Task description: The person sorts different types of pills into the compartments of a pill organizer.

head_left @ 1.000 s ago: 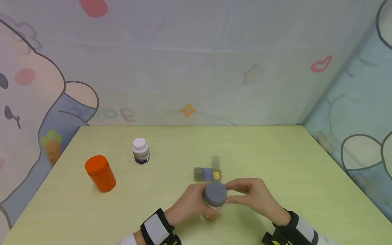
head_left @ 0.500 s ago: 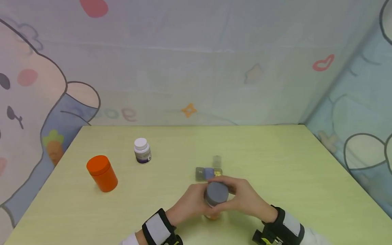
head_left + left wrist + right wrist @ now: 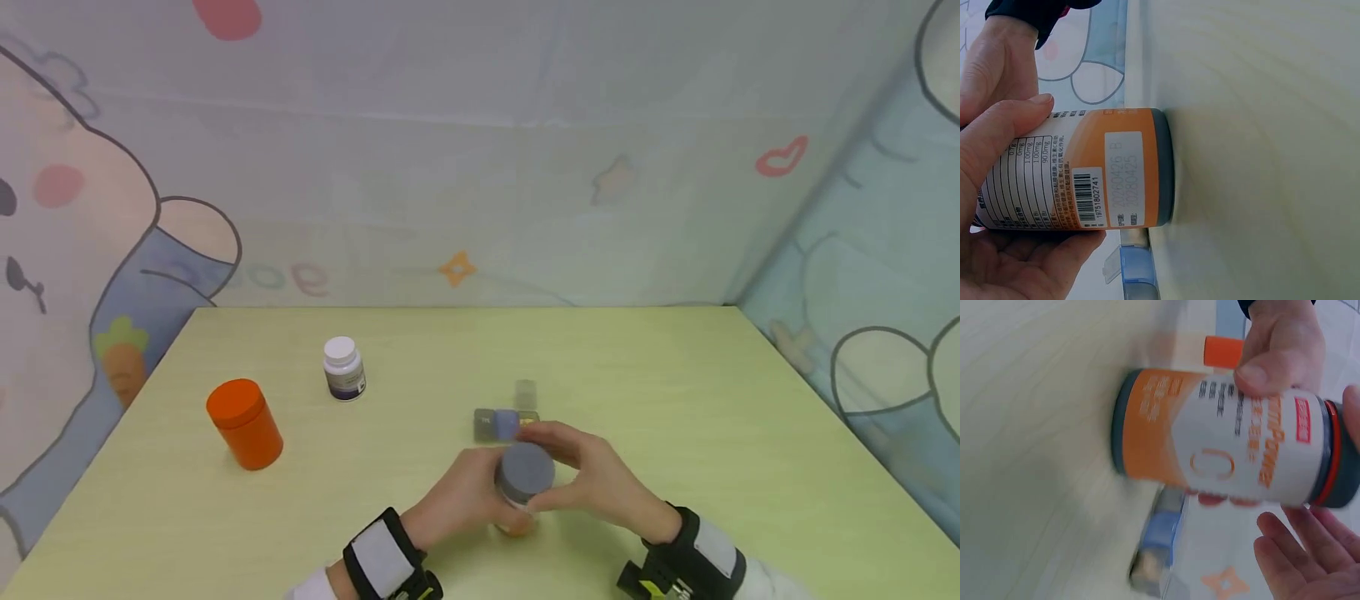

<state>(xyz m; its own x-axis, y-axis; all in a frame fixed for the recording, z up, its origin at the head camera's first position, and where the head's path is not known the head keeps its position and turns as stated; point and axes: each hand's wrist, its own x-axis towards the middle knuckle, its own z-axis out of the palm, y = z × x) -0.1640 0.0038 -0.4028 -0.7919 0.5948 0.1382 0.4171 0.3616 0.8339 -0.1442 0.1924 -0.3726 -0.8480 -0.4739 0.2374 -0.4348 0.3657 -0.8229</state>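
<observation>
My left hand [image 3: 465, 492] wraps round an upright supplement bottle [image 3: 1072, 169] with an orange and white label, thumb on one side and fingers on the other. Its dark base is close to the table; whether it touches I cannot tell. At the top, the thumb and fingers of my right hand [image 3: 592, 475] are round the grey lid [image 3: 527, 471]; its outer fingers spread away in the right wrist view. A red ring shows just under the lid there. Just beyond the bottle lies a small pill box [image 3: 506, 425] with grey, blue and yellowish compartments, one clear flap raised, partly hidden by my right fingers.
An orange jar [image 3: 246, 425] with an orange lid stands at the left of the pale yellow-green table [image 3: 712, 433]. A small white bottle [image 3: 344, 371] with a white cap is farther back. A printed cloth [image 3: 480, 167] hangs behind the table.
My right hand has come in from the right and closed round the grey lid, and its fingers have since shifted slightly. The left hand and the bottle have hardly moved.
</observation>
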